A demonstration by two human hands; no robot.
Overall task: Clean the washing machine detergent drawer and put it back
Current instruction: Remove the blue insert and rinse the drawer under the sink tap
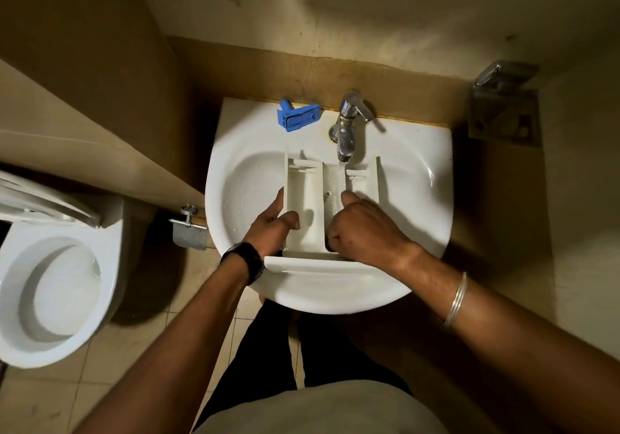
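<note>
Over on the far left the white toilet (50, 286) is sitting with its lid up, and a metal paper holder (189, 229) is hanging on the wall between it and the white sink (419, 178). Moving into the basin, the left hand (273, 229) is gripping the detergent drawer (310, 208) by its left wall, thumb curling over into the left compartment, a dark watch (246, 261) showing on that wrist. The drawer is lying in the sink, front panel nearest the person. A blue insert (298, 116) is resting on the far rim. The tap (347, 131) is running water into the middle compartment. The right hand (360, 229) is clenching down inside the drawer; what it is grasping, I cannot tell.
</note>
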